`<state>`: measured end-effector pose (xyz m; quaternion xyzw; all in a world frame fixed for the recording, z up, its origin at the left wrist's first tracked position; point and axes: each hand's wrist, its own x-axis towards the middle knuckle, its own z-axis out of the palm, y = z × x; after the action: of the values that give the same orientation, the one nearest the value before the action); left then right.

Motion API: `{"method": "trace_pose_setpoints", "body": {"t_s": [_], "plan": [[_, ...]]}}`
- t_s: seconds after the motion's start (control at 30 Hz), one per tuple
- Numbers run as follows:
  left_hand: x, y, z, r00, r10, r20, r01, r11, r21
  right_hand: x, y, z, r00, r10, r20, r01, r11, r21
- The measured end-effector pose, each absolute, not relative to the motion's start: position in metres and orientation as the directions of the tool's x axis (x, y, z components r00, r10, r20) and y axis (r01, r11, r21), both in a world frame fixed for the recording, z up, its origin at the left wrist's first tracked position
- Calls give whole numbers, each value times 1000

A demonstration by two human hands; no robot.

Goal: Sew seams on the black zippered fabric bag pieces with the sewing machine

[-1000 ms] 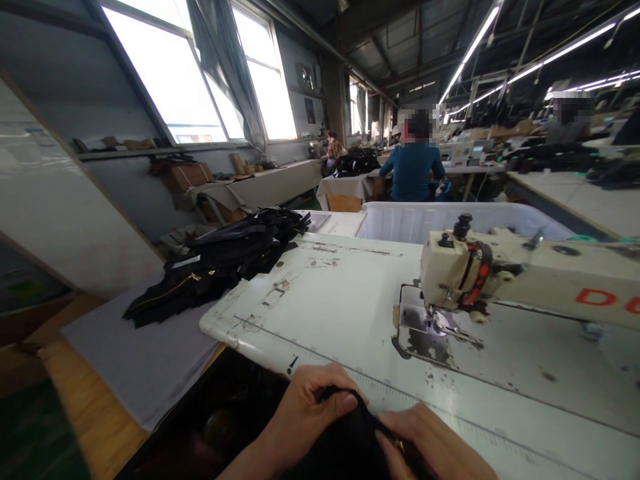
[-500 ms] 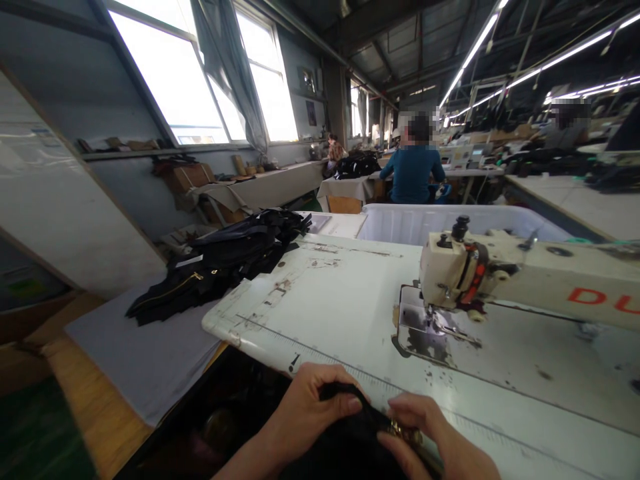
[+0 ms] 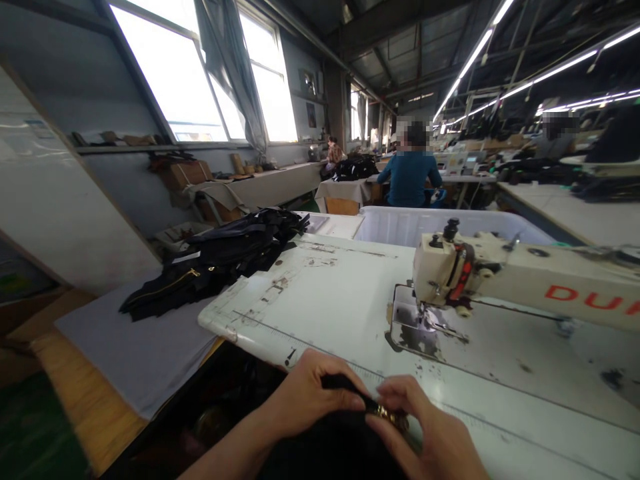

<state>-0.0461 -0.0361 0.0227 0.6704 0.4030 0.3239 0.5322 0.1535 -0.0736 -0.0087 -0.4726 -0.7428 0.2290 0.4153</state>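
Pinching black fabric (image 3: pixel 325 443) at the near edge of the tabletop (image 3: pixel 325 313), with the left hand (image 3: pixel 303 397) closed on its folded upper edge and the fingers of the right hand (image 3: pixel 433 433) gripping a gold-coloured metal piece (image 3: pixel 389 415) there. Probably light, soft and floppy, stiffer at the metal; best held along the edge, either side of it. Set beyond: sewing machine (image 3: pixel 440 267) to the right, black pile (image 3: pixel 227 247) to the left, then white bin (image 3: pixel 445 223) and seated person (image 3: pixel 407 180).
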Motion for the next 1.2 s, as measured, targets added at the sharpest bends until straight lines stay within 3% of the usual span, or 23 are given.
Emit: {"method": "trace_pose_setpoints", "body": {"t_s": [0.2, 0.37, 0.87, 1.07, 1.2], "plan": [[-64, 2, 30, 325, 946, -21, 175, -38, 984, 186, -43, 11, -439, 887, -143, 461, 85, -884], [-75, 48, 33, 362, 929, -84, 114, 45, 992, 206, -24, 20, -522, 810, -268, 444, -10, -896], [-64, 73, 9, 439, 890, -123, 184, 45, 982, 205, -18, 32, -672, 702, -236, 381, 55, -923], [-65, 72, 13, 391, 920, -16, 346, -130, 929, 208, -17, 27, -695, 689, -205, 390, 123, -913], [-47, 41, 23, 334, 928, 166, 420, -305, 855, 202, -17, 26, -699, 682, -214, 419, 149, -895]]}}
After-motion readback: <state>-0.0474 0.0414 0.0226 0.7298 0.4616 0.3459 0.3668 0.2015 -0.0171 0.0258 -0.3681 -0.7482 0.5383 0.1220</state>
